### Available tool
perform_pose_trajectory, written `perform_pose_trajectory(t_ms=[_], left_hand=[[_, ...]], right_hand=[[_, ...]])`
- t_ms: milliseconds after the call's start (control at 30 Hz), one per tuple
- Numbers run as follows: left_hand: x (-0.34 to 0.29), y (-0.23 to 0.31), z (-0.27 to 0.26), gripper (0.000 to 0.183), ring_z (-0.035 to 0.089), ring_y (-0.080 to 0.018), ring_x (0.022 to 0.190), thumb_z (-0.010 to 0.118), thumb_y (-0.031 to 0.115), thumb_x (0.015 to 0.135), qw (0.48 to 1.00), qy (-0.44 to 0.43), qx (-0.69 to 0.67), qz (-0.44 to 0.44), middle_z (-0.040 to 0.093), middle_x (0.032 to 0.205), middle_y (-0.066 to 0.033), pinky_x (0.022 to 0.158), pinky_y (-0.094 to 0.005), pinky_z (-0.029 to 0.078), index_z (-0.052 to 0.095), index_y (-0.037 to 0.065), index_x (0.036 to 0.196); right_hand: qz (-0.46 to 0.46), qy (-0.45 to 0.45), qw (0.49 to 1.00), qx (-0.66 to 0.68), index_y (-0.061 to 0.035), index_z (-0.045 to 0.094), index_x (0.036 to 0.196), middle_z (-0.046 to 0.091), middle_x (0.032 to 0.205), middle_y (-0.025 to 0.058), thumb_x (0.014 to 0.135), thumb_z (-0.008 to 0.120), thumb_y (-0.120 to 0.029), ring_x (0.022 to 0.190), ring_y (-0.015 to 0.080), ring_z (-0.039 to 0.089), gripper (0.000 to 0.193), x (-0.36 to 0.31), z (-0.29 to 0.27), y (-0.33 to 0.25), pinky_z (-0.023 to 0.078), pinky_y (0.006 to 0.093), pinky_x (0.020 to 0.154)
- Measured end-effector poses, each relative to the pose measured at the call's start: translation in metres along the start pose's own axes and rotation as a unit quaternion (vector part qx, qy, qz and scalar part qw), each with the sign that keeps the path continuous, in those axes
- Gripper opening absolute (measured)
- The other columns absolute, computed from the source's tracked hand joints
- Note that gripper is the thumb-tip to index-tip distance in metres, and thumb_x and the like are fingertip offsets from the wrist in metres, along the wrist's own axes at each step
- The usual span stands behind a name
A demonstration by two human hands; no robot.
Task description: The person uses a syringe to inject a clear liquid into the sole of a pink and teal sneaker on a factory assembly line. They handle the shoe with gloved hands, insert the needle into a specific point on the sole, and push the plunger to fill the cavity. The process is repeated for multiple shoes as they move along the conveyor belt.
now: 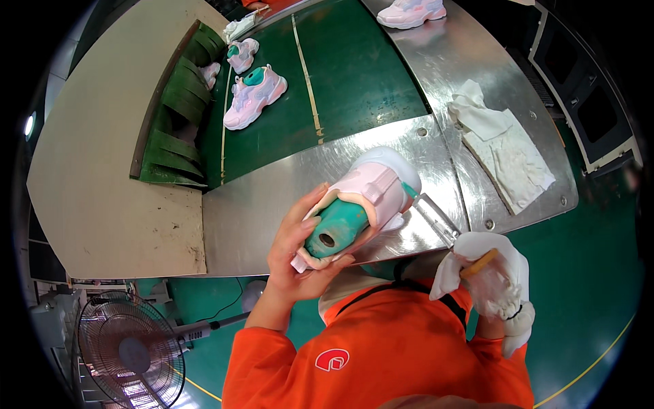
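Bare-skinned, my left hand [293,252] grips a pink and white sneaker [371,187] with a green shoe last [337,228] inside it. The shoe is tilted, its heel opening toward me and its toe pointing away. My right hand [487,273] wears a white glove and is closed around a tool [436,219] with a metal shank and a wooden handle. The tool's far end meets the sneaker's right side, where a small teal bit shows. Whether that bit belongs to the tool or the shoe, I cannot tell.
A steel worktop [259,218] borders a green conveyor belt [340,75]. More sneakers [255,102] on green lasts lie on the belt, beside green strip curtains [180,102]. White cloths [504,150] and another sneaker [411,12] rest on the right. A fan [133,351] stands lower left.
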State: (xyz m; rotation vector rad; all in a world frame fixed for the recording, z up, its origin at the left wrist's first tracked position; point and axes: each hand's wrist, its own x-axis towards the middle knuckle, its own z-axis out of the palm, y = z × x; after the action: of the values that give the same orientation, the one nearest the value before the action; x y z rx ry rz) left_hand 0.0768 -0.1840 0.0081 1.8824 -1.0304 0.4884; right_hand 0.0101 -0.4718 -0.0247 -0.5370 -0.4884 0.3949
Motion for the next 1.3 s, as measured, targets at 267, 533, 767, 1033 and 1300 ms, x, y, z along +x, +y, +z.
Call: perform_pose_trajectory(t_ms=[267, 533, 767, 1033, 1300], left_hand=[[0.000, -0.002, 0.002, 0.079, 0.052, -0.0462, 0.123, 0.086, 0.009, 0.070, 1.000, 0.002, -0.012, 0.006, 0.046, 0.136, -0.0341, 0.098, -0.0489, 0.047, 0.042, 0.013, 0.135], [0.000, -0.002, 0.004, 0.079, 0.053, -0.0458, 0.122, 0.086, 0.009, 0.070, 1.000, 0.004, -0.003, 0.005, 0.046, 0.135, -0.0346, 0.098, -0.0483, 0.047, 0.042, 0.012, 0.135], [0.000, -0.001, 0.004, 0.070, 0.053, -0.0456, 0.121, 0.082, 0.019, 0.077, 1.000, 0.005, 0.022, -0.002, 0.047, 0.132, -0.0363, 0.098, -0.0510, 0.046, 0.039, 0.008, 0.132], [0.000, -0.007, 0.006, 0.071, 0.046, -0.0405, 0.130, 0.081, 0.005, 0.075, 0.993, 0.019, -0.082, -0.082, 0.042, 0.140, -0.0323, 0.106, -0.0479, 0.040, 0.041, 0.004, 0.134], [0.012, -0.010, 0.012, 0.070, 0.047, -0.0348, 0.130, 0.078, 0.000, 0.075, 0.983, -0.015, -0.050, -0.177, 0.044, 0.142, -0.0264, 0.107, -0.0440, 0.038, 0.041, 0.002, 0.135]], right_hand=[[-0.013, 0.081, 0.995, -0.063, 0.0118, 0.042, 0.132, 0.057, 0.093, 0.0237, 0.059, 0.083, -0.024, 0.080, 0.0355, 0.059, 0.091, -0.010, 0.003, 0.006, 0.053, 0.0479, 0.068], [-0.085, 0.019, 0.994, -0.067, 0.0172, 0.037, 0.133, 0.056, 0.110, 0.0258, 0.048, 0.091, -0.012, 0.096, 0.0267, 0.060, 0.105, -0.001, 0.005, 0.003, 0.053, 0.0243, 0.051], [-0.109, -0.002, 0.989, -0.104, 0.0135, 0.038, 0.132, 0.055, 0.109, 0.0249, 0.048, 0.092, -0.019, 0.090, 0.0291, 0.061, 0.105, 0.002, 0.004, -0.006, 0.053, 0.0302, 0.056], [-0.232, 0.097, 0.952, -0.175, 0.0046, 0.034, 0.135, 0.053, 0.105, 0.0215, 0.042, 0.096, -0.038, 0.094, 0.0336, 0.061, 0.120, 0.009, -0.014, -0.004, 0.053, 0.0410, 0.080], [-0.167, 0.288, 0.866, -0.372, 0.0019, 0.029, 0.140, 0.051, 0.112, 0.0133, 0.050, 0.088, -0.015, 0.099, 0.0257, 0.061, 0.109, -0.012, -0.040, -0.003, 0.051, 0.0348, 0.085]])
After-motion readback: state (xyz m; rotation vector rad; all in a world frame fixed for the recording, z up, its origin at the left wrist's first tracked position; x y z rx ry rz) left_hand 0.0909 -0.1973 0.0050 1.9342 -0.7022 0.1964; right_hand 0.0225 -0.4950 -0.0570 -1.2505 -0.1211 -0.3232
